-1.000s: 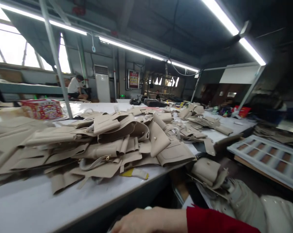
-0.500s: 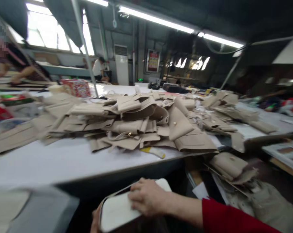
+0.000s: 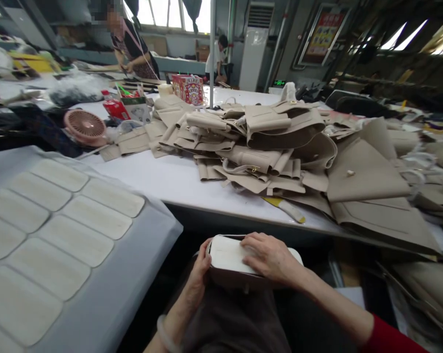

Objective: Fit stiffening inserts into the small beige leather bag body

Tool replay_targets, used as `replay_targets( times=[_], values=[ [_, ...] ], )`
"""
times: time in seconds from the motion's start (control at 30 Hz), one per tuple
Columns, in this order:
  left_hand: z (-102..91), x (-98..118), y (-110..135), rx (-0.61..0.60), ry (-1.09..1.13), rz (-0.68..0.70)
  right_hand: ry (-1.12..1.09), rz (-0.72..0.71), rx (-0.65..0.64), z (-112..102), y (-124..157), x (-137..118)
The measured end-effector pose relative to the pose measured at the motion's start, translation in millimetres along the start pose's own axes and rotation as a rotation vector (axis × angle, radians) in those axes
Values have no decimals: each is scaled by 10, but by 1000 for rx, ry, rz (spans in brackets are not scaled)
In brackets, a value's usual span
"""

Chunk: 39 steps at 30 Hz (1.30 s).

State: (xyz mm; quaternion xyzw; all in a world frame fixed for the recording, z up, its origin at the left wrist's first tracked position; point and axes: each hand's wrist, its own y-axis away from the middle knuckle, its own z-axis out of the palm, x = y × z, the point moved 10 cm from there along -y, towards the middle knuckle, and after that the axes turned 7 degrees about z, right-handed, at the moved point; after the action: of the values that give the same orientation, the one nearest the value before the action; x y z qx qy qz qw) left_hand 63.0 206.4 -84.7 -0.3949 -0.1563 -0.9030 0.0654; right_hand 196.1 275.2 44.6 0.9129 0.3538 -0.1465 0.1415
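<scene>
A brown-beige bag body (image 3: 239, 278) rests above my lap, with a white oblong panel (image 3: 229, 252) with rounded ends lying over its upward-facing side. My left hand (image 3: 201, 264) is closed around the left end of the bag, thumb at the rim. On top, my right hand (image 3: 269, 257) lies across the panel's right part with bent fingers pressed on it; its thumb is hard to make out. The bag's underside is mostly hidden. To the left, several similar cream oblong panels (image 3: 96, 215) lie in rows on a grey-white sheet (image 3: 148, 235).
Beige bag pieces (image 3: 265, 157) are heaped on the white table (image 3: 133, 176) ahead. A yellow-and-white tool (image 3: 289, 211) lies at its front edge. Farther left are a pink fan (image 3: 85, 126) and a red patterned box (image 3: 188, 89). A person (image 3: 133, 49) works behind.
The view has swung left, bringing the rows of cream panels into sight. My left hand now shows fully at the bag's left end. My right hand stays on the white panel, farther to the right along it.
</scene>
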Motion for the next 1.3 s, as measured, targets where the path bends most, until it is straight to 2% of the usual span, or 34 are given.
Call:
replay_targets(
  times=[0.2, 0.33, 0.5, 0.63, 0.8, 0.9, 0.97, 1.07, 1.17, 1.3],
  values=[
    [-40, 16, -32, -3, -54, -42, 127, -23, -12, 2, 14, -113],
    [-64, 45, -45, 18, -80, -50, 110, 35, -30, 19, -12, -62],
    [25, 108, 0, -13, -49, -34, 107, 20, 2, 30, 37, -98],
    [45, 133, 28, 12, -6, -35, 133, 5, 47, -12, 51, -173],
    [14, 135, -36, -19, -26, -26, 8, -11, 100, -86, -48, -271],
    [22, 154, -56, -43, -35, -6, -99, -106, 132, -50, -71, -378],
    [30, 175, -45, -37, -38, 5, -92, -174, 108, 36, -72, -433],
    [41, 181, -24, -43, -42, 3, -71, -180, 51, 131, -101, -396],
    [28, 149, -35, -90, -67, -11, -87, -174, -6, 132, -158, -347],
    [-100, 96, -77, -79, -90, -15, -117, -169, -48, 104, -241, -329]
  ],
)
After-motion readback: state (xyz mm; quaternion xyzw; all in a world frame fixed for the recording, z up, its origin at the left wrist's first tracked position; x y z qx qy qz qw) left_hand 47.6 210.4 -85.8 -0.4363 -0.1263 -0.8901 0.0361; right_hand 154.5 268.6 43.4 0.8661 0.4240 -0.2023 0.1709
